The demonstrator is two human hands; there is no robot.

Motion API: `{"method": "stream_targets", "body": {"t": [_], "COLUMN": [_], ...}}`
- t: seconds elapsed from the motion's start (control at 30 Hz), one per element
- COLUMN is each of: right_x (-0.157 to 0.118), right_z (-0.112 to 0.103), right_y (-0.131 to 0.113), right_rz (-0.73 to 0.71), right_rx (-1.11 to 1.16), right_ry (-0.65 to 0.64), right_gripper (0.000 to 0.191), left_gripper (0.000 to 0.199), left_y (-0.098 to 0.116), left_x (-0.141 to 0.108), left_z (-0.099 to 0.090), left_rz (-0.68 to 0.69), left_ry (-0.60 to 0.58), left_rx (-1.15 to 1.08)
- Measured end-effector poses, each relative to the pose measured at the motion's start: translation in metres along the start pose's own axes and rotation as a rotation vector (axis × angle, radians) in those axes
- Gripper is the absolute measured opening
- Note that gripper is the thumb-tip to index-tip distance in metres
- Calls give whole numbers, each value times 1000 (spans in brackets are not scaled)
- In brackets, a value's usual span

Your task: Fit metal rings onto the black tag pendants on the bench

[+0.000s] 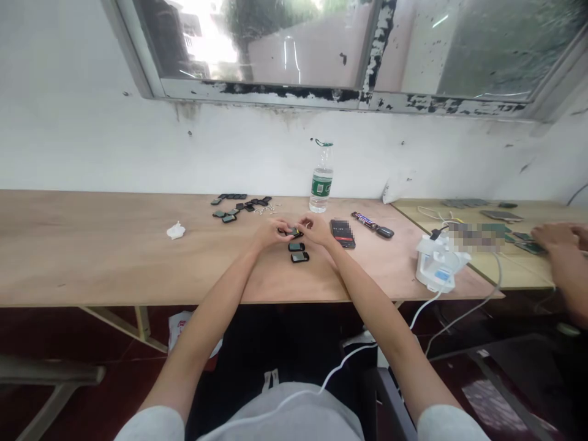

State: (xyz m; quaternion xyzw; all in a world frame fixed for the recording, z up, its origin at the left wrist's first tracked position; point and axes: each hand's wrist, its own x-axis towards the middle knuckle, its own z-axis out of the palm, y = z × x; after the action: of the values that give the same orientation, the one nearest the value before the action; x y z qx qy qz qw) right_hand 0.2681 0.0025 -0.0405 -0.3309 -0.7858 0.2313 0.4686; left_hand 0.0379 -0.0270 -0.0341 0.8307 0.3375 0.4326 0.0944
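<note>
Both my hands meet over the table around a small dark case with a green circuit board [291,232]. My left hand [272,233] grips its left side with curled fingers. On the right side, my right hand [316,230] has thumb and finger bent close to the case; whether it pinches a small part there is too small to see. Just below lie two similar black cases, one [296,247] nearer my hands and another [300,258] closer to the table's front edge. Beyond my left hand are several more black cases [228,217] and a scatter of small pale pieces [266,209].
A water bottle [320,187] stands near the wall. To the right lie a phone [342,234], a wrapped snack bar [364,220] and a black key fob [384,232]. Crumpled tissue [176,230] lies left. A white power strip [436,263] trails cables; a co-worker's hands [558,236] are far right.
</note>
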Motion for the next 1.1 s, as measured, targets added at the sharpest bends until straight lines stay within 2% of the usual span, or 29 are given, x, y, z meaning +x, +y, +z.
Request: {"method": "stream_targets", "body": {"t": [0.1, 0.27, 0.37, 0.47, 0.57, 0.67, 0.77, 0.83, 0.97, 1.1], "right_x": [-2, -6, -8, -7, -5, 0, 3, 3, -1, -3], "right_z": [-4, -10, -9, -8, -9, -17, -33, -44, -56, -52], "right_y": [-1, 1, 3, 2, 0, 2, 12, 20, 31, 37], "right_rz": [-4, 91, 129, 107, 38, 9, 89, 196, 356, 369], "right_rx": [48, 268, 318, 324, 235, 71, -115, -217, -343, -386], "right_ry": [-40, -216, -225, -206, -172, -69, 31, 62, 48, -38], "right_gripper": [29, 49, 55, 49, 35, 20, 13, 12, 19, 23], "left_gripper": [12, 13, 14, 13, 14, 14, 12, 12, 15, 22], "left_y": [-1, -3, 0, 5, 5, -1, -9, -13, -18, -25], "left_x": [1, 2, 3, 2, 1, 0, -2, -4, -6, -7], "left_z": [1, 0, -2, -4, -6, -11, -17, -21, -27, -28], "left_rz": [20, 41, 20, -31, -114, -224, -296, -305, -314, -392], "left_ry": [36, 22, 17, 23, 10, -30, -70, -86, -172, -215], "left_rx": [16, 23, 36, 48, 43, 61, 115, 137, 109, 121]}}
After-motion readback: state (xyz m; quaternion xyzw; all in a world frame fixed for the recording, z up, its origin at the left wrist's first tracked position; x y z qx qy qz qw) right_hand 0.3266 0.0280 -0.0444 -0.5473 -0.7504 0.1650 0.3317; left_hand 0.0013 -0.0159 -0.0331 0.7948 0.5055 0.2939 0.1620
